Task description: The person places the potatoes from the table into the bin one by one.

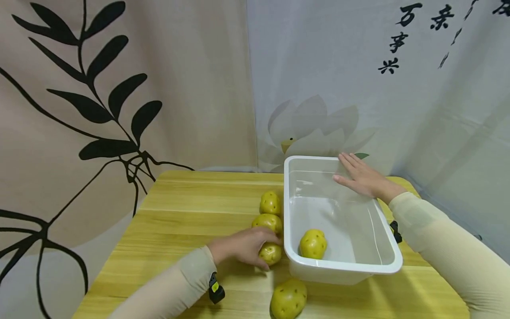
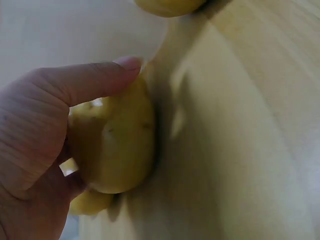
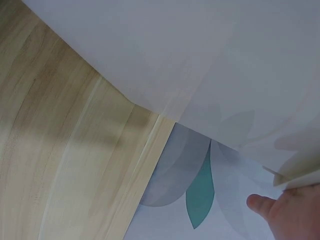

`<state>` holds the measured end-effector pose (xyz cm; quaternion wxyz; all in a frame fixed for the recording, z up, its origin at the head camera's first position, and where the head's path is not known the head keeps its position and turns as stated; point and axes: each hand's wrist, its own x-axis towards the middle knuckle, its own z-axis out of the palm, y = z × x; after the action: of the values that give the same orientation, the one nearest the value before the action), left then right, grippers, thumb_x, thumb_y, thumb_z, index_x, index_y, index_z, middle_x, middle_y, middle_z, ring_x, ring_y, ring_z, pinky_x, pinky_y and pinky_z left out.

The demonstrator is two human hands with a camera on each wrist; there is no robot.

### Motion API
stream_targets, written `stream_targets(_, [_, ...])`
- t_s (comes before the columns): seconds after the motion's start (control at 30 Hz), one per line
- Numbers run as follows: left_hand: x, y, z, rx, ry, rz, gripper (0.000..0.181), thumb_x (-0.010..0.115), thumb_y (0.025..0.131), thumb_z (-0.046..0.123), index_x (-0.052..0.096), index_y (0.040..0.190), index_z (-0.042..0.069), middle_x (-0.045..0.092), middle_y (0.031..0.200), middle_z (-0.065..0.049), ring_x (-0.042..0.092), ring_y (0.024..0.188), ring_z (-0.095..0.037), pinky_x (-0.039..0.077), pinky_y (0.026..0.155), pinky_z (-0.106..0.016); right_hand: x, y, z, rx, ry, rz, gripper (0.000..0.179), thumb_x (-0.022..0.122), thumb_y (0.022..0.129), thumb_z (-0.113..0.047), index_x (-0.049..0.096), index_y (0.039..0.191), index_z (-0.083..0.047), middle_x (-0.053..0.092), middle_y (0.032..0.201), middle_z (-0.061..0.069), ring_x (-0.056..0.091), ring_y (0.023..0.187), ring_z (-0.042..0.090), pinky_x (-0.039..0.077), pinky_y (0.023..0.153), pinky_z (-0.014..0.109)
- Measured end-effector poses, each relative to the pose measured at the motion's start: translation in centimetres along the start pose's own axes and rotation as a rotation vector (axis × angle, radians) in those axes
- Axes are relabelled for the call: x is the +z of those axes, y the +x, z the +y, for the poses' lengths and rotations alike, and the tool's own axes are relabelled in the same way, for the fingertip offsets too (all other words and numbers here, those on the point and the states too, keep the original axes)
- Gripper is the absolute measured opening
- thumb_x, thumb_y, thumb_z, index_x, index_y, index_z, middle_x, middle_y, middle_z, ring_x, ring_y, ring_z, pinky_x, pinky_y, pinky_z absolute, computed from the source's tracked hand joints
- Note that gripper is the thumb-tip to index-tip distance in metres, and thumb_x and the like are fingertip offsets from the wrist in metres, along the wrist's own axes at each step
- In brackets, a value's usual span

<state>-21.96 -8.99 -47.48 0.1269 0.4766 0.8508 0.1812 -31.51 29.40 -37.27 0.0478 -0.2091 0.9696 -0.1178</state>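
Observation:
On the table, my left hand (image 1: 250, 246) holds a yellow potato (image 1: 270, 254) beside the white plastic bin (image 1: 342, 267). In the left wrist view the thumb lies over this potato (image 2: 122, 142), with fingers partly hidden behind it. Two more potatoes, a middle one (image 1: 268, 221) and a far one (image 1: 270, 203), stand in a row beyond it along the bin's left wall. Inside the bin, near its front left corner, lies one potato (image 1: 313, 244). My right hand (image 1: 364, 178) rests on the bin's far right rim, its fingers extended and thumb over the inside.
A large potato (image 1: 288, 299) lies at the near side of the wooden table (image 1: 199, 195), in front of the bin. Behind the table hangs a printed curtain (image 1: 199, 88) with leaves and characters. Wristbands with small black devices sit on both wrists.

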Motion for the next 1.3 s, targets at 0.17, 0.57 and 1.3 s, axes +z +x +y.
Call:
stream_targets(0.17, [1.1,0.1,-0.2,0.036,0.036,-0.012,0.077,0.087,0.066,0.044,0.057,0.131,0.017,0.058,0.125,0.006,0.051,0.117,-0.01,0.039,0.102,-0.027,0.0,0.0,0.1,0.003,-0.002,-0.001,0.084,0.039,0.097,-0.058,0.002,0.154,-0.008,0.001,0.16,0.016,-0.001,0.145,0.038,0.006,0.113,0.058])
stream_targets(0.57, [3.0,0.3,-1.2,0.109,0.144,0.14,0.069,0.082,0.065,0.058,0.061,0.122,0.024,0.059,0.113,0.011,0.052,0.105,-0.006,0.043,0.093,-0.023,0.1,-0.1,0.0,0.016,-0.005,-0.008,0.084,0.037,0.097,-0.059,0.0,0.155,-0.011,-0.001,0.16,0.014,-0.003,0.145,0.036,0.006,0.113,0.058])
stream_targets(1.3, [3.4,0.2,-1.6,0.092,0.044,0.19,0.057,0.083,0.069,0.046,0.061,0.118,0.026,0.06,0.111,0.014,0.053,0.106,-0.005,0.044,0.093,-0.024,0.0,0.1,0.0,0.021,-0.017,-0.005,0.085,0.038,0.097,-0.059,0.001,0.155,-0.009,0.0,0.16,0.014,-0.002,0.145,0.037,0.007,0.113,0.058])
